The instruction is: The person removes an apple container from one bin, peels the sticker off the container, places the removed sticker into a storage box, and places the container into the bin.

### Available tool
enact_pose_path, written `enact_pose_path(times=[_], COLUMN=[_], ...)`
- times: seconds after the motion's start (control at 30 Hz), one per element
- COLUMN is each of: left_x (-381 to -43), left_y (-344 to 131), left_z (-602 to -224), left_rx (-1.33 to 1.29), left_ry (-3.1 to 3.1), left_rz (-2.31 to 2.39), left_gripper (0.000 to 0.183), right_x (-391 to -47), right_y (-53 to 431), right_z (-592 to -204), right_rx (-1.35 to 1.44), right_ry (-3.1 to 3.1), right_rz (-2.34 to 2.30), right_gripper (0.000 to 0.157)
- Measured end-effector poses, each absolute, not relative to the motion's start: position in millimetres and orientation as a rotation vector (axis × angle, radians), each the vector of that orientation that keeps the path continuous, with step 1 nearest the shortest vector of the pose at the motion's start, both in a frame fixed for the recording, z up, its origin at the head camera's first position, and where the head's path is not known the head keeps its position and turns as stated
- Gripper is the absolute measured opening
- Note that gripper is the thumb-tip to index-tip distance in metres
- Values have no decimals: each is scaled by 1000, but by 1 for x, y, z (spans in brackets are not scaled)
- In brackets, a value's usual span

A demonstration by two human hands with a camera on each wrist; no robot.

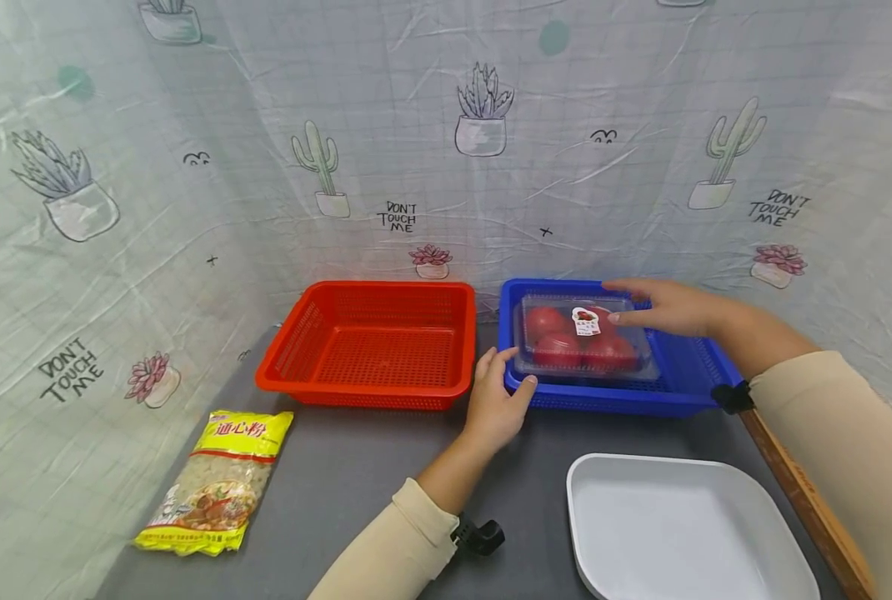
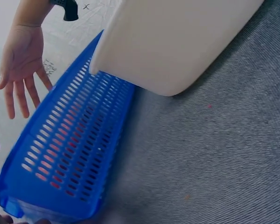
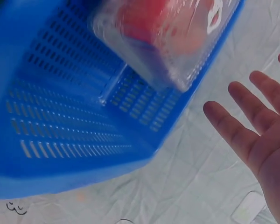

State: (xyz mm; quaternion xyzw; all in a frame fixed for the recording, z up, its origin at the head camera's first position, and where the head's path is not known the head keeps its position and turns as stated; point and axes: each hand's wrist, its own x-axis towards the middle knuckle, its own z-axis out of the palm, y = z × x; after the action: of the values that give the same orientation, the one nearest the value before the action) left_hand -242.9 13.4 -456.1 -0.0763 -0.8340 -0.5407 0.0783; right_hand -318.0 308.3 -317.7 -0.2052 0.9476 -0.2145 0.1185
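In the head view a blue plastic basket (image 1: 618, 402) stands at the back right. Inside its left part lies a clear plastic box of tomatoes (image 1: 566, 350), red under a lid with a white label. My left hand (image 1: 493, 410) is at the basket's front left corner, fingers along the left side and thumb by the front rim. Over the box's right end and the basket's back rim reaches my right hand (image 1: 663, 307), fingers spread. The right wrist view shows that hand (image 3: 268, 135) with straight fingers beside the basket, apart from the box (image 3: 154, 42).
A red basket (image 1: 382, 398) stands left of the blue one. At the front right is a white tray (image 1: 679, 525), close by a wooden edge (image 1: 809, 504). A yellow bag of pasta (image 1: 217, 483) lies at the left. Behind hangs a printed curtain (image 1: 401, 142).
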Motion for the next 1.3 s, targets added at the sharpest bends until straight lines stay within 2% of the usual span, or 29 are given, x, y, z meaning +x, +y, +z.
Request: enact_pose_path(times=[0.5, 0.93, 1.3], left_x=[-247, -243, -246], left_y=[20, 21, 13], left_z=[-477, -481, -481], left_rx=[-159, -187, -216], left_ry=[-2444, -2502, -2540], left_rz=[-1719, -1746, -1684], left_gripper=[52, 53, 54], right_x=[-382, -392, -397], right_y=[341, 377, 370], right_z=[-345, -394, -413], right_rx=[-454, -265, -120], right_ry=[2582, 2479, 2284], right_rz=[-860, -973, -1184], right_gripper=[75, 81, 95])
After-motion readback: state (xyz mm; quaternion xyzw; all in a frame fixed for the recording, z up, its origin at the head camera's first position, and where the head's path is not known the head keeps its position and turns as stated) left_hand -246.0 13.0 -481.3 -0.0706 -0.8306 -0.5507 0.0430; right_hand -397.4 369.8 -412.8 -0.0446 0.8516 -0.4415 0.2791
